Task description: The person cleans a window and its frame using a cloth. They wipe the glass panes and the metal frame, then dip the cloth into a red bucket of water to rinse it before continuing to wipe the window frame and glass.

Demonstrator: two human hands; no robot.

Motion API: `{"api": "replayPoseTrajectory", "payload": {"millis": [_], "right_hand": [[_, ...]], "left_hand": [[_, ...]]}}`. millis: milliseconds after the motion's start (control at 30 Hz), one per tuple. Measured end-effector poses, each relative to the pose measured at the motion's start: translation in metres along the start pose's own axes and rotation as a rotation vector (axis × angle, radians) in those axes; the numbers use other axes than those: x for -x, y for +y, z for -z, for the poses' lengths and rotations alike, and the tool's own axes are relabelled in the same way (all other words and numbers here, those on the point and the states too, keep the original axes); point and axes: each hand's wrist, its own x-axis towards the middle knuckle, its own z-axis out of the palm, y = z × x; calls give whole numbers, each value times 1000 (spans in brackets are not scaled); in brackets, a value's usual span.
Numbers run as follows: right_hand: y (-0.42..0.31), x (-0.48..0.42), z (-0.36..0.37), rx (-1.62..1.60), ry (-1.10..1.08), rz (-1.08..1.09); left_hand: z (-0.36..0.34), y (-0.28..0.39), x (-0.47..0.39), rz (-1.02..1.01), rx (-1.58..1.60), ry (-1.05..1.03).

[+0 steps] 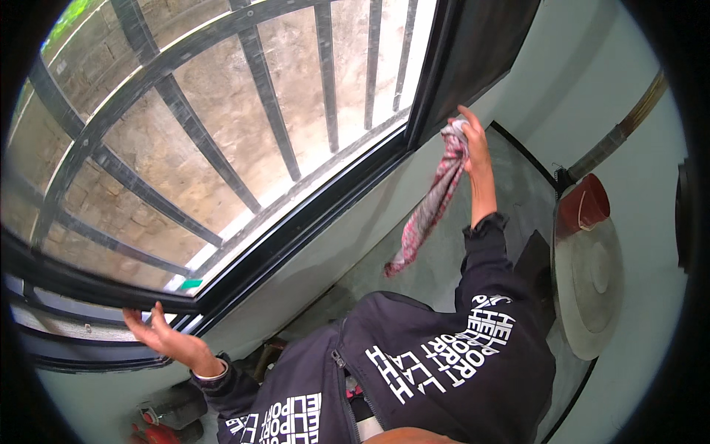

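My right hand (pixel 471 139) grips a patterned red and grey cloth (pixel 430 205) at its top end, near the dark right side of the window. The rest of the cloth hangs down in front of the wall, over the floor. At the lower left, my left hand (pixel 163 336) is at the edge of the sliding window's black frame (pixel 138 298), fingers apart. Its fingertips meet the frame edge, though whether they press on it is hard to see. The glass pane (pixel 222 122) lies between my two hands, with a small green sticker (pixel 192 284) in its lower corner.
Outside the glass stand dark metal bars (pixel 272 105) before a rough wall. On the right, a red bucket (pixel 585 205) rests on a round lid-like disc (pixel 596 277), below a pipe (pixel 615 133). Dark containers (pixel 177 405) and a red object (pixel 155 432) sit at lower left.
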Motion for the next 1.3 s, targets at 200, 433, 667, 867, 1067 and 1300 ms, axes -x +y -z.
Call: {"api": "replayPoseTrajectory", "payload": {"millis": [200,433,667,867,1067,1300], "right_hand": [[-7,-67,-18,285,-56,153],[-1,-81,-25,753,145,389],[4,-83,-29,667,176,411],[3,-55,-65,817,177,487],[6,-55,-48,823,198,265],[34,-8,33,503,-2,321]], "left_hand": [[-42,20,51,1,65,-223],[-71,26,72,16,131,-402],[-77,23,73,13,110,-442],[-109,59,111,-613,-108,-560],[-261,67,154,-338,184,-1190],[-429,62,208,-86,399,-1340]]}}
